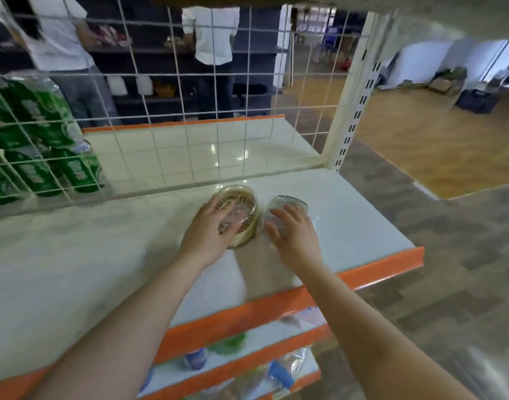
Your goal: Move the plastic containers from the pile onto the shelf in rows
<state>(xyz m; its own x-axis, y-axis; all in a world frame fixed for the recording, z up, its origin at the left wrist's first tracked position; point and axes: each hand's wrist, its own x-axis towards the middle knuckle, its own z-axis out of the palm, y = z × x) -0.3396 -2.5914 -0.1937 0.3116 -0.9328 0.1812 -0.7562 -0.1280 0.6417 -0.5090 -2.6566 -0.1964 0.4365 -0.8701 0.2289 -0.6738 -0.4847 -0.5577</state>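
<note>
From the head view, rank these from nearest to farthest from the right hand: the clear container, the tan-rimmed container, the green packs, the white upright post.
1. clear container, under the right hand itself.
2. tan-rimmed container, just to its left, under the left hand.
3. white upright post, behind and to the right, at the shelf's back corner.
4. green packs, far left behind the wire grid.

The left hand (211,223) held a tan container (241,212) on the white shelf (88,255). The right hand (293,232) held a clear container (287,206) just beside it, before the wire grid (161,125).
</note>
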